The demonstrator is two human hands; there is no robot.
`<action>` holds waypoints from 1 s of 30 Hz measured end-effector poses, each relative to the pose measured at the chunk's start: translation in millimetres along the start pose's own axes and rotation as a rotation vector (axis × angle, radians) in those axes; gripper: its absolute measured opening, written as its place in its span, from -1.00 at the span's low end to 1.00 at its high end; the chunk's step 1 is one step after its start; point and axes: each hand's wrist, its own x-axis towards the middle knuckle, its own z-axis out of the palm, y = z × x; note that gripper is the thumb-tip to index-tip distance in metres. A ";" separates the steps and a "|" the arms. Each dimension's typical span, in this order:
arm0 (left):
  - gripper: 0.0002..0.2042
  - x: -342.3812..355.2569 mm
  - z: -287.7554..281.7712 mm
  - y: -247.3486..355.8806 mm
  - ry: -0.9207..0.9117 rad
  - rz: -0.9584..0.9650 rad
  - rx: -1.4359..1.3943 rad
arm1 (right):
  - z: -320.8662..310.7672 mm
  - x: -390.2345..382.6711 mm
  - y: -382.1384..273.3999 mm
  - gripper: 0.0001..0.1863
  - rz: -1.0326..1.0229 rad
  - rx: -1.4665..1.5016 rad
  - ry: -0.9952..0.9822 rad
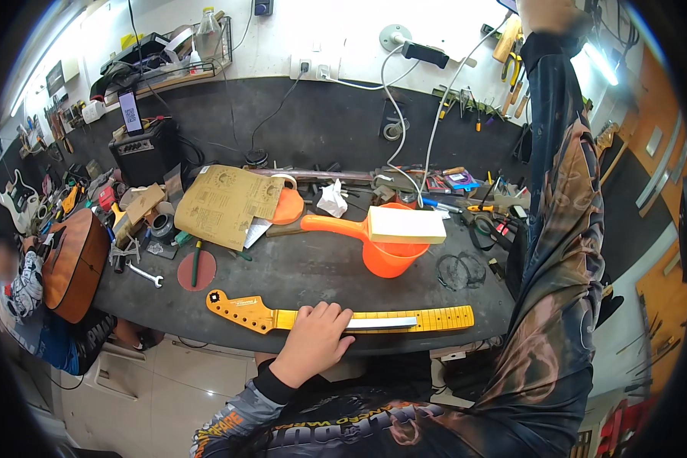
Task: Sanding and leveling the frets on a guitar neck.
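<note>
A maple guitar neck (449, 317) lies along the bench's front edge, headstock at the left, with a long silver metal bar (386, 323) on its fretboard. My left hand (313, 343) grips the neck and the bar's left part from above, fingers curled over them. My right arm reaches up the right side; my right hand (551, 15) is high at the top edge by a dark flat device (509, 4), its fingers blurred and cut off. Behind the neck stands an orange dipper (385, 259) with a pale rectangular block (407, 224) across its top.
The dark workbench (160, 305) holds brown paper sheets (225, 202), a wrench (145, 275), coiled wire (458, 269) and several tools. A small amplifier (141, 153) with a phone (130, 112) stands back left. At the far left another person (19, 298) sits with an acoustic guitar (74, 267).
</note>
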 end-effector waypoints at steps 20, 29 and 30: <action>-0.75 20.8 11.5 -3.5 -0.025 0.050 -0.018 | -324.0 -348.2 69.3 -0.56 -0.460 0.353 -1.590; -0.69 24.5 2.0 -12.6 -0.120 0.013 -0.026 | -391.3 -507.9 91.7 -0.72 -0.349 0.302 -1.556; -0.70 24.5 2.2 -15.6 -0.105 0.021 -0.035 | -391.7 -514.6 93.5 -0.76 -0.329 0.323 -1.492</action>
